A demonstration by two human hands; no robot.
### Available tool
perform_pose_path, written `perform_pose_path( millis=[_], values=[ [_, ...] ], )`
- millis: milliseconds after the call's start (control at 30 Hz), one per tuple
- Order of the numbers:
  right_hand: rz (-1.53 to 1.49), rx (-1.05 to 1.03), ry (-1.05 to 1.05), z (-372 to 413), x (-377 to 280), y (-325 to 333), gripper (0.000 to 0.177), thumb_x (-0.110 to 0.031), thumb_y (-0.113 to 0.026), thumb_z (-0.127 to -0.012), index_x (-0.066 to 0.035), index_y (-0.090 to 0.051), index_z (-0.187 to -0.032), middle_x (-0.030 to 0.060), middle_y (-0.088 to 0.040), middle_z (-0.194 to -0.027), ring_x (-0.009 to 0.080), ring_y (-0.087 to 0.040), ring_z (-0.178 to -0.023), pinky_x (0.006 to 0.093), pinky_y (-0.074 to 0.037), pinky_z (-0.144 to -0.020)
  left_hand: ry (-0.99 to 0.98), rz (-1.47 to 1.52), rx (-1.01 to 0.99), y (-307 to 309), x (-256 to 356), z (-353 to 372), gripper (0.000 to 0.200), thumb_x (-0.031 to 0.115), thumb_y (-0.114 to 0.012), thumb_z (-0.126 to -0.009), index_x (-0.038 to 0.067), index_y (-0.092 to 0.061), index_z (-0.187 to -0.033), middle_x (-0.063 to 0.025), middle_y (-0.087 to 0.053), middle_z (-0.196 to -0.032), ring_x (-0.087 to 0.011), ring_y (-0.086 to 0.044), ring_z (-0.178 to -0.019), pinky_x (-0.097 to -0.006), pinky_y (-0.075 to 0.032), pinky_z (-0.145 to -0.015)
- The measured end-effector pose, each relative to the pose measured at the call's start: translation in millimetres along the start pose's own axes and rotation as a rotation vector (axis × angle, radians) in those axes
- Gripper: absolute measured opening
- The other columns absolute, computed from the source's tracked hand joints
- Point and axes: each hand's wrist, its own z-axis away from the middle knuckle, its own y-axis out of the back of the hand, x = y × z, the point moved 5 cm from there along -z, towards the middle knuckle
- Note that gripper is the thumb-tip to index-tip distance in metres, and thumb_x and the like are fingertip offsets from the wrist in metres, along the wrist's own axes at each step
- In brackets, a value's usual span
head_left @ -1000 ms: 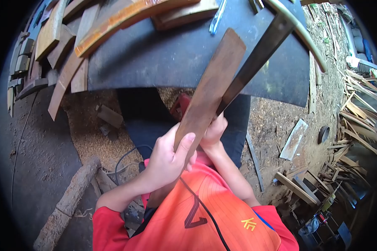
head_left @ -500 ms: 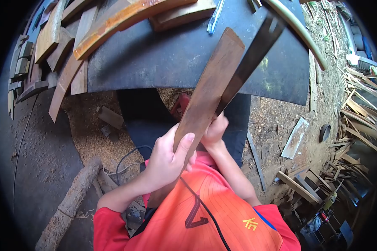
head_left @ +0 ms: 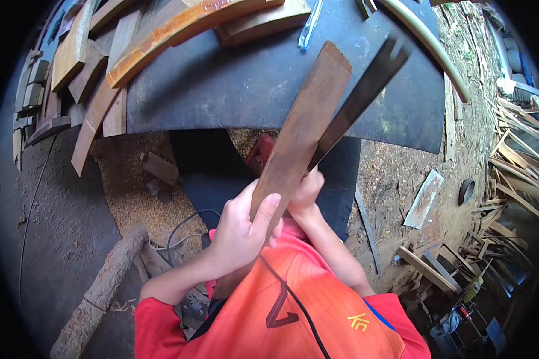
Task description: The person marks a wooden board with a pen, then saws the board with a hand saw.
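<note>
A long brown wooden board [head_left: 302,128] slants up from my lap over the dark table's front edge. My left hand [head_left: 245,221] is wrapped round its lower part, thumb on top. My right hand [head_left: 307,190] is closed at the near end of a dark, flat, blade-like tool [head_left: 362,90], which has a notch at its far tip. The tool's near part lies against the board's right edge. The handle is mostly hidden by my fingers and the board.
The dark tabletop [head_left: 233,90] carries a curved orange-brown wood piece [head_left: 161,45], a clear blue-tinted pen [head_left: 310,27] and a pale curved rod [head_left: 428,45]. Wood pieces stack at the left. A log [head_left: 105,284] and scrap wood [head_left: 512,170] lie lower down.
The tool's far end has tilted slightly down and to the right against the board. Both hands keep their grip in nearly the same place.
</note>
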Motion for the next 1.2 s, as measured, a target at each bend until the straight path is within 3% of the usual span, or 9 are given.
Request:
perform_pose_path(
  millis=[200, 333, 433, 567, 667, 833, 967, 1100, 1200],
  values=[
    [-0.022, 0.003, -0.009, 41, 36, -10, 0.026, 0.005, -0.062, -0.098, 0.010, -0.065, -0.124, 0.0214, -0.074, -0.083, 0.0401, -0.075, -0.064, 0.0437, -0.056, -0.055, 0.000, -0.004, -0.007, 1, 3, 1, 0.033, 0.025, -0.051, -0.119, -0.004, -0.060, -0.133, -0.0046, -0.067, -0.072, -0.0104, -0.066, -0.059, -0.0272, -0.054, -0.056],
    [-0.023, -0.028, -0.038, -7, -7, 6, 0.027, 0.005, -0.062, -0.098, 0.011, -0.065, -0.125, 0.0211, -0.075, -0.085, 0.0400, -0.076, -0.067, 0.0427, -0.058, -0.057, 0.018, -0.004, -0.009, 0, -4, 1, 0.033, 0.025, -0.051, -0.119, -0.004, -0.060, -0.133, -0.0046, -0.067, -0.071, -0.0103, -0.066, -0.059, -0.0271, -0.054, -0.056],
    [-0.015, 0.054, 0.001, 17, 18, -8, 0.020, 0.008, -0.059, -0.097, 0.009, -0.064, -0.117, 0.0194, -0.071, -0.077, 0.0401, -0.073, -0.062, 0.0447, -0.054, -0.054, 0.002, 0.006, -0.003, 0, -2, 5, 0.034, 0.025, -0.052, -0.119, -0.004, -0.060, -0.133, -0.0050, -0.067, -0.071, -0.0104, -0.066, -0.059, -0.0271, -0.054, -0.056],
    [0.013, -0.051, -0.049, -7, -9, 8, 0.028, 0.007, -0.060, -0.096, 0.011, -0.064, -0.124, 0.0213, -0.075, -0.083, 0.0398, -0.076, -0.066, 0.0434, -0.057, -0.057, 0.014, -0.024, 0.007, 2, -5, 1, 0.034, 0.026, -0.052, -0.119, -0.004, -0.060, -0.132, -0.0052, -0.067, -0.071, -0.0106, -0.066, -0.058, -0.0274, -0.054, -0.055],
    [0.004, 0.001, -0.069, 37, 17, -5, 0.022, 0.008, -0.059, -0.096, 0.009, -0.064, -0.118, 0.0199, -0.071, -0.078, 0.0397, -0.074, -0.062, 0.0448, -0.055, -0.055, 0.019, -0.021, 0.004, 2, -5, 6, 0.035, 0.027, -0.052, -0.119, -0.004, -0.060, -0.132, -0.0047, -0.068, -0.071, -0.0105, -0.066, -0.059, -0.0273, -0.054, -0.055],
    [-0.015, -0.034, -0.060, -11, -17, 9, 0.026, 0.007, -0.061, -0.096, 0.009, -0.065, -0.122, 0.0175, -0.069, -0.074, 0.0374, -0.073, -0.059, 0.0435, -0.054, -0.053, 0.013, -0.028, 0.014, 0, -6, 6, 0.034, 0.026, -0.052, -0.119, -0.004, -0.060, -0.131, -0.0046, -0.067, -0.071, -0.0105, -0.066, -0.059, -0.0272, -0.054, -0.056],
    [0.071, 0.009, 0.015, 20, 4, -1, 0.019, 0.010, -0.058, -0.097, 0.006, -0.064, -0.114, 0.0178, -0.069, -0.074, 0.0387, -0.072, -0.060, 0.0436, -0.053, -0.053, -0.008, -0.015, 0.011, 1, -4, 5, 0.034, 0.026, -0.051, -0.119, -0.004, -0.060, -0.131, -0.0047, -0.067, -0.071, -0.0103, -0.066, -0.059, -0.0275, -0.054, -0.056],
    [0.006, -0.036, -0.058, -13, -20, 12, 0.027, 0.009, -0.060, -0.096, 0.009, -0.065, -0.122, 0.0170, -0.071, -0.076, 0.0371, -0.074, -0.062, 0.0427, -0.055, -0.055, 0.005, -0.023, 0.010, 0, -8, 4, 0.034, 0.026, -0.051, -0.119, -0.004, -0.060, -0.132, -0.0047, -0.067, -0.071, -0.0101, -0.065, -0.058, -0.0275, -0.053, -0.056],
    [0.052, -0.004, -0.022, 21, 2, 1, 0.023, 0.009, -0.059, -0.096, 0.007, -0.064, -0.119, 0.0186, -0.072, -0.077, 0.0387, -0.075, -0.063, 0.0438, -0.056, -0.055, -0.023, -0.017, 0.011, 0, -6, 4, 0.034, 0.026, -0.051, -0.119, -0.004, -0.060, -0.132, -0.0046, -0.067, -0.070, -0.0102, -0.065, -0.058, -0.0275, -0.053, -0.056]
  ],
)
